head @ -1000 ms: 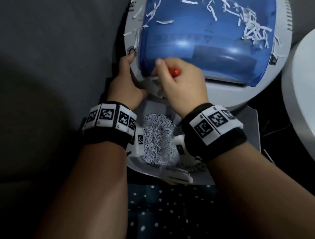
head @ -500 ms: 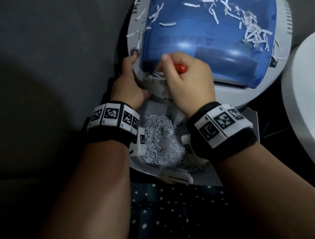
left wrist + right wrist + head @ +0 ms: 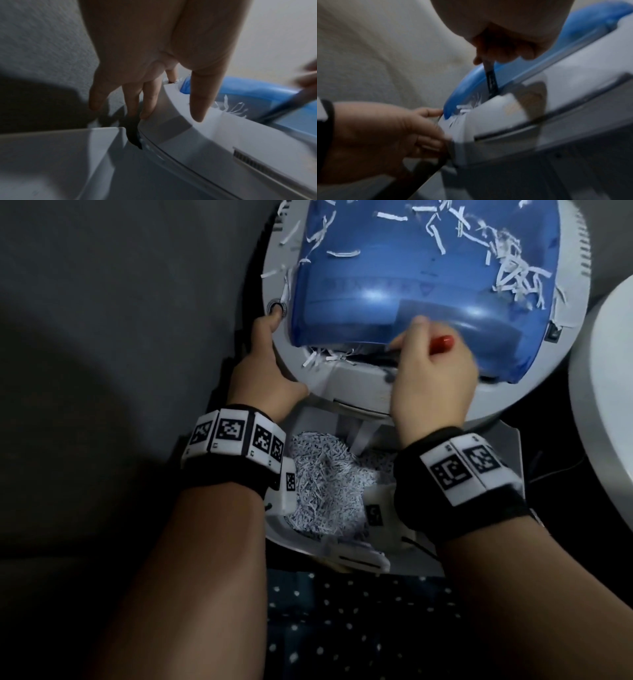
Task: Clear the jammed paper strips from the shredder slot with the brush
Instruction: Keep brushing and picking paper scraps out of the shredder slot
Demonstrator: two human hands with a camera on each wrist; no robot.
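A grey-white shredder [image 3: 346,386] with a translucent blue cover [image 3: 411,289] lies in front of me. My right hand [image 3: 431,371] grips a brush with a red handle end [image 3: 443,341]. Its dark bristle end [image 3: 491,82] pokes into the slot [image 3: 373,358] under the blue cover's edge. White paper strips [image 3: 317,357] stick out of the slot's left part. My left hand [image 3: 265,364] holds the shredder's left rim [image 3: 173,112], thumb [image 3: 199,100] on top and fingers [image 3: 149,98] down the side.
A bin of shredded paper [image 3: 325,484] sits below the shredder between my wrists. Loose strips [image 3: 513,275] cling to the blue cover. A white rounded object [image 3: 606,405] stands at the right. Grey fabric [image 3: 120,302] fills the left; dotted dark cloth [image 3: 359,628] lies near me.
My right hand has slid the brush rightwards along the slot, baring paper strips at the slot's left part. The left hand keeps its hold on the rim.
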